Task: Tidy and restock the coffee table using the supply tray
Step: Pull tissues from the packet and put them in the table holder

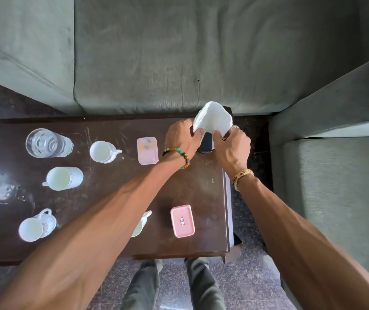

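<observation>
Both hands hold a white stack of paper napkins [212,117] over a dark holder [206,143] at the far right corner of the dark wooden coffee table [103,240]. My left hand [182,136] pinches the napkins' left lower edge. My right hand [231,145] grips their right lower edge. The holder is mostly hidden between the two hands. Two pink lidded boxes lie on the table: one [147,150] beside my left wrist, one [182,221] near the front edge.
Left of the hands stand a clear glass [45,143] and several white cups [64,178], one half hidden under my left forearm. A green sofa [179,52] runs behind the table and another seat [335,175] flanks its right end. My legs show below.
</observation>
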Tool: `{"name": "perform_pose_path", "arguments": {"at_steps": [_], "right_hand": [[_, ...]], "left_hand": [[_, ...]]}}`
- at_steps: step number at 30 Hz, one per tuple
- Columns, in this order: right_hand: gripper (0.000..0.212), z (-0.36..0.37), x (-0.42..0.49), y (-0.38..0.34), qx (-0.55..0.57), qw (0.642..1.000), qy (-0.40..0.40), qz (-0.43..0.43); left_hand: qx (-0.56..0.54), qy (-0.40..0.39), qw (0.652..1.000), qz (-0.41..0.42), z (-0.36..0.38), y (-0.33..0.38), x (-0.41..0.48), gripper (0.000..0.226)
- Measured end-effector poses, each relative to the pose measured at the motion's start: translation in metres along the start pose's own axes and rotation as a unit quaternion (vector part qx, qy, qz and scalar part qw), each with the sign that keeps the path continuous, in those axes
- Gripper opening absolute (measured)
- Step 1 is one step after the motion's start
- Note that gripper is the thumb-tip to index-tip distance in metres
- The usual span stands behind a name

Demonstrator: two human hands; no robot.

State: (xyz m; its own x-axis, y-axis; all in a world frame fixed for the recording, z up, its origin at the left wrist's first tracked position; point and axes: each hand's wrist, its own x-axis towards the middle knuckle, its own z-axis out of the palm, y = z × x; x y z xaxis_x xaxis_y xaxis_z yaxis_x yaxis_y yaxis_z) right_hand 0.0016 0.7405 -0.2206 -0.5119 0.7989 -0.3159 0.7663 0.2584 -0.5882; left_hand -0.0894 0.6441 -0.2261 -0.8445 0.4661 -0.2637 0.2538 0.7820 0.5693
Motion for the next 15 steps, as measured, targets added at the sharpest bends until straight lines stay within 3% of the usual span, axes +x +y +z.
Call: {"name": "perform_pose_path", "arguments": {"at_steps": [5, 10, 15], "right_hand": [[0.033, -0.002, -0.002, -0.003, 0.010, 1.000, 0.019, -0.003], [0.018, 0.005, -0.001, 0.007, -0.027, 1.000, 0.001, -0.006], [0.017, 0.004, -0.004, 0.009, 0.002, 1.000, 0.014, 0.005]], "left_hand": [[0.004, -0.007, 1.000, 0.010, -0.001, -0.002, 0.002, 0.026], [0.032, -0.009, 0.999, 0.017, 0.009, -0.008, 0.003, 0.026], [0.038, -0.010, 0.999, 0.021, 0.010, -0.011, 0.003, 0.027]]}}
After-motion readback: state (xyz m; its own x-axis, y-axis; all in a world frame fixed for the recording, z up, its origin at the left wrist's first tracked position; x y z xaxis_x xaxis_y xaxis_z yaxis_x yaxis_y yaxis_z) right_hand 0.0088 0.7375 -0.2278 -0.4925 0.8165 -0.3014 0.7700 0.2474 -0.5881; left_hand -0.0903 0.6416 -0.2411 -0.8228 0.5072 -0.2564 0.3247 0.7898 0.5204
